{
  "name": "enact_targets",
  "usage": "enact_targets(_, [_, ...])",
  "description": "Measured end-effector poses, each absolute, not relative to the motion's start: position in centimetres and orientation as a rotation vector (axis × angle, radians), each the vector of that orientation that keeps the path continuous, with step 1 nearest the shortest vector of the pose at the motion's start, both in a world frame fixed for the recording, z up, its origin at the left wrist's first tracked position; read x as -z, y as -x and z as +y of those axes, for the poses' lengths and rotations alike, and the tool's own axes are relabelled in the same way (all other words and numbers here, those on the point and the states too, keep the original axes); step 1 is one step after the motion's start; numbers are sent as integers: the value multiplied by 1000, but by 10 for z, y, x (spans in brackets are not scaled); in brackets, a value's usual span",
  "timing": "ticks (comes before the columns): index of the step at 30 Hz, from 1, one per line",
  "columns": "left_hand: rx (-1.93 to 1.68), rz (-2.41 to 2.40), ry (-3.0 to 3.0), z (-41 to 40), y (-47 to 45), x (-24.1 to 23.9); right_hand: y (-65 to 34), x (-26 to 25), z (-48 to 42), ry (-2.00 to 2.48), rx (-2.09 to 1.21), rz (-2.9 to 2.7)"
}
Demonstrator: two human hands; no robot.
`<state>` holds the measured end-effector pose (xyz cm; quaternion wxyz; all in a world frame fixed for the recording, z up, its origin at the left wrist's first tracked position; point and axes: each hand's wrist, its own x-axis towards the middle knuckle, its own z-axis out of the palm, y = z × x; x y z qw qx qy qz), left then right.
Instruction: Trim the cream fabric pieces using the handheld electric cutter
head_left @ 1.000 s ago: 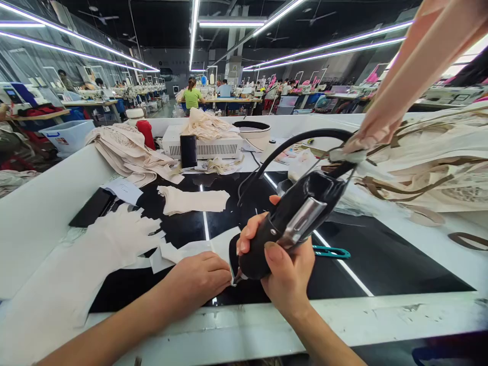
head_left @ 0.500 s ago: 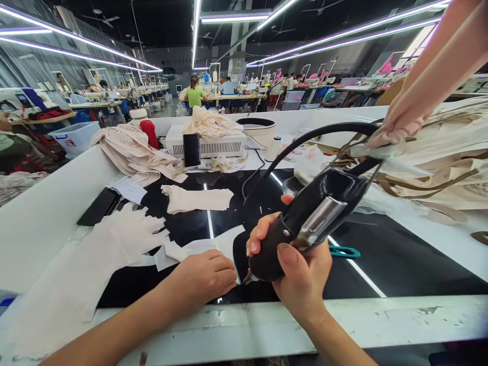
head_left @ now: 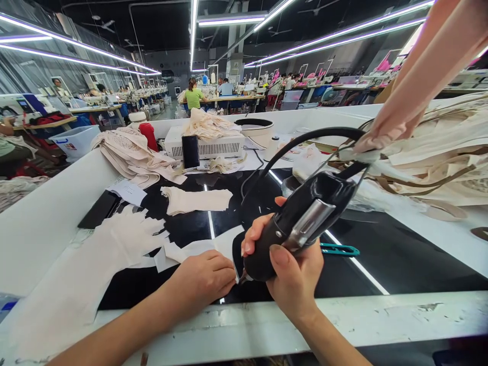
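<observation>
Near the counter's front edge [head_left: 381,311], a black tool [head_left: 305,218] is clasped by the right hand [head_left: 292,272]; a white piece [head_left: 219,243] is touched by the left hand [head_left: 211,274], fingers bent, grip unclear.

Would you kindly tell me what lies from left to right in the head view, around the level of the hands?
Pale fabric pieces, left hand, right hand gripping the black tool, teal tool, brown strip.

A black corded hand tool [head_left: 293,218] with a silver side lever [head_left: 310,223] slants, metal tip [head_left: 244,278] lowermost, by the near right corner of a white fabric piece [head_left: 224,244], which lies partly covered on the glossy black worktop [head_left: 400,254].
</observation>
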<state>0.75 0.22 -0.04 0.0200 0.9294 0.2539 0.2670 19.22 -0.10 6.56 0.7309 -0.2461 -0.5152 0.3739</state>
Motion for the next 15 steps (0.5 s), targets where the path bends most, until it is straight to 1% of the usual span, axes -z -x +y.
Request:
enact_targets(9, [-716, 775, -2767, 3, -3, -9, -190, -64, 5, 503, -829, -1118])
enact_targets(15, [-645, 813, -2924, 2, -8, -5, -194, -67, 4, 522, -811, -1148])
